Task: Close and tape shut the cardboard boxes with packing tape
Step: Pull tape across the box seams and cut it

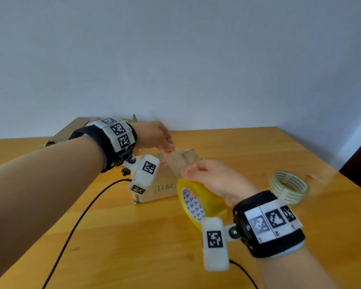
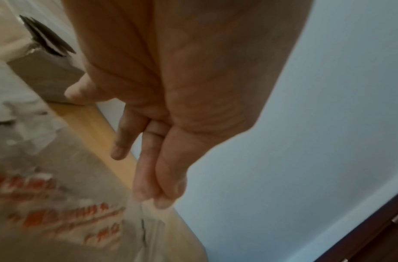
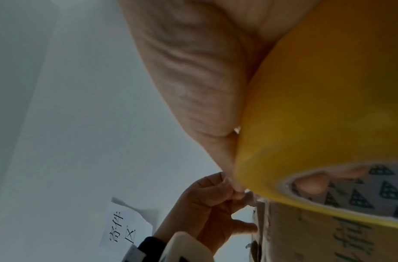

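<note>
Cardboard box (image 1: 165,184) sits mid-desk (image 1: 238,155), toward the back edge, maybe not taped yet. Right hand (image 1: 215,180) grips the yellow tape roll (image 1: 198,203). Left hand (image 1: 154,136) pinches the pulled-out tape strip (image 1: 178,161). Sticking is left.

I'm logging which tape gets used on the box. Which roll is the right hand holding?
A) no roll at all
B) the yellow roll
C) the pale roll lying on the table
B: the right hand grips the yellow roll, while the pale roll lies untouched on the table.
</note>
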`<state>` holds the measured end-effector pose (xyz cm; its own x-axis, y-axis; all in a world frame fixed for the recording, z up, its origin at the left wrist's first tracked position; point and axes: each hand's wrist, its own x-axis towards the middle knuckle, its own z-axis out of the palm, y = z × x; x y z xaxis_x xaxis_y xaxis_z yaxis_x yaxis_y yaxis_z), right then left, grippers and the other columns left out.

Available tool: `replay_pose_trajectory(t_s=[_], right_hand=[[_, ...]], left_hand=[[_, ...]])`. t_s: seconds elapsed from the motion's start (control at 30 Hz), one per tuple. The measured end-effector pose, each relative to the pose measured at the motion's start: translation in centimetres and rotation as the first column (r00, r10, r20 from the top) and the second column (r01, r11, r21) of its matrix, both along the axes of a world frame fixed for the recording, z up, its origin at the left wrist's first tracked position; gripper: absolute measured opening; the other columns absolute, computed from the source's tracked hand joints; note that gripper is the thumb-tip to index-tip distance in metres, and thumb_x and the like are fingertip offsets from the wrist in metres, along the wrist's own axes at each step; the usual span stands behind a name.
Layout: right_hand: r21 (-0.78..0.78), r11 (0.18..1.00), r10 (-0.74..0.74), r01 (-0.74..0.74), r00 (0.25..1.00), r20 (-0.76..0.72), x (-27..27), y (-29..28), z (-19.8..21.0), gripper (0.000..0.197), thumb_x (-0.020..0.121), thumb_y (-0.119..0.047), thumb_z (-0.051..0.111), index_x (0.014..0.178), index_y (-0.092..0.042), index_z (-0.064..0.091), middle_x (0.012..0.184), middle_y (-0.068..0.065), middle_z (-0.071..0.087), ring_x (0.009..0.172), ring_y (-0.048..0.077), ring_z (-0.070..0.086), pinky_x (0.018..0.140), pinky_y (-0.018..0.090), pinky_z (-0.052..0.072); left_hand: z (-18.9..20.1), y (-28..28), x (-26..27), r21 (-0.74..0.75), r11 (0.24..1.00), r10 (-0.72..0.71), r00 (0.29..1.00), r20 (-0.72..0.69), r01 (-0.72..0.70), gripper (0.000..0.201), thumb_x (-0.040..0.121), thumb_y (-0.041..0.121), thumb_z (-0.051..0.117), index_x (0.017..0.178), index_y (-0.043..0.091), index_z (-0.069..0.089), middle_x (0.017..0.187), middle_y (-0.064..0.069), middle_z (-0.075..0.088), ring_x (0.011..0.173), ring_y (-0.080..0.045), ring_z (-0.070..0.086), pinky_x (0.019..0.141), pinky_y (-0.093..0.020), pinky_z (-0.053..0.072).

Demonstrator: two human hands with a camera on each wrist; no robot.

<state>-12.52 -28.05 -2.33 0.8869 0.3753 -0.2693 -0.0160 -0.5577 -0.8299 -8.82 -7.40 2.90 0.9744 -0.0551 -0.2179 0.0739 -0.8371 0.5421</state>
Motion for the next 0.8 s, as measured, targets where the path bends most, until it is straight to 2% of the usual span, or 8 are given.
replay_pose_trajectory(t_s=[0.07,0.17,0.3,0.43,0.53,0.63,0.73,0.8], right_hand=[[0.008,1.0,0.011,-0.011,1.0,0.015,-0.3,-0.1,0.5,0.046,0.087,-0.064,0.066,0.117,-0.028,0.068,0.109,-0.009,0.075,0.102,0.014,0.07,0.099,0.044,0.055],[0.06,0.998,0.024,-0.027,0.998,0.058,-0.9,-0.7,1.0,0.072,0.07,-0.082,0.059,0.117,-0.028,0.067,0.101,-0.006,0.079,0.095,0.015,0.075,0.097,0.047,0.056],[0.058,0.998,-0.012,0.009,0.999,0.052,-1.2,-1.4,0.8,0.102,0.064,-0.094,0.058,0.113,-0.006,0.071,0.113,0.022,0.072,0.101,0.043,0.07,0.093,0.063,0.054],[0.125,0.988,-0.093,0.096,0.995,-0.032,-1.4,-1.3,-0.3,0.089,0.068,-0.086,0.059,0.115,-0.01,0.07,0.114,0.02,0.072,0.101,0.043,0.07,0.095,0.062,0.054],[0.151,0.978,-0.139,0.145,0.989,-0.053,-1.5,-1.2,-1.4,0.072,0.074,-0.081,0.063,0.121,-0.026,0.062,0.111,0.0,0.075,0.101,0.022,0.073,0.096,0.05,0.057],[0.18,0.968,-0.16,0.176,0.982,-0.099,-1.3,-1.3,-1.7,0.063,0.082,-0.073,0.065,0.124,-0.028,0.054,0.114,-0.003,0.071,0.097,0.019,0.074,0.093,0.045,0.059],[0.177,0.966,-0.176,0.187,0.981,-0.075,-0.9,-1.0,-1.5,0.076,0.067,-0.083,0.063,0.122,-0.033,0.049,0.121,-0.002,0.067,0.106,0.02,0.069,0.096,0.047,0.057],[0.158,0.97,-0.177,0.183,0.983,-0.05,-0.4,-1.0,-1.7,0.084,0.055,-0.088,0.059,0.12,-0.035,0.049,0.121,-0.001,0.067,0.107,0.022,0.069,0.097,0.048,0.056]], left_hand=[[0.9,-0.1,0.3,-0.011,1.0,-0.011,0.999,0.032,0.011,0.013,0.093,0.025,0.068,0.082,0.021,0.073,0.084,0.01,0.074,0.09,-0.004,0.061,0.081,-0.025,0.035],[2.2,-0.9,0.9,-0.012,0.999,-0.029,0.999,0.043,0.03,0.012,0.092,0.027,0.069,0.081,0.023,0.073,0.082,0.011,0.074,0.092,-0.003,0.061,0.091,-0.03,0.035],[2.8,-2.5,2.5,0.067,0.996,-0.056,0.995,0.08,0.05,0.01,0.09,0.034,0.07,0.089,0.025,0.075,0.088,0.013,0.073,0.094,-0.004,0.06,0.087,-0.031,0.042],[2.4,-3.5,4.2,0.146,0.988,-0.06,0.992,0.108,0.044,0.018,0.092,0.031,0.068,0.102,0.018,0.075,0.093,0.01,0.072,0.096,-0.009,0.061,0.087,-0.028,0.043],[2.1,-3.2,5.0,0.181,0.983,-0.047,0.995,0.091,0.03,0.021,0.092,0.031,0.068,0.106,0.016,0.074,0.097,0.008,0.071,0.1,-0.011,0.06,0.084,-0.028,0.038],[1.8,-2.7,5.8,0.194,0.98,-0.054,0.998,0.034,0.046,0.02,0.09,0.036,0.07,0.104,0.023,0.074,0.098,0.011,0.072,0.102,-0.009,0.059,0.087,-0.03,0.039],[1.0,-2.5,6.9,0.171,0.984,-0.058,0.998,0.012,0.055,0.015,0.088,0.038,0.072,0.098,0.028,0.074,0.095,0.013,0.074,0.103,-0.008,0.061,0.096,-0.034,0.045],[0.7,-2.4,7.4,0.152,0.986,-0.065,0.998,0.001,0.064,0.013,0.087,0.04,0.073,0.095,0.031,0.073,0.092,0.015,0.074,0.096,-0.005,0.06,0.093,-0.034,0.048]])
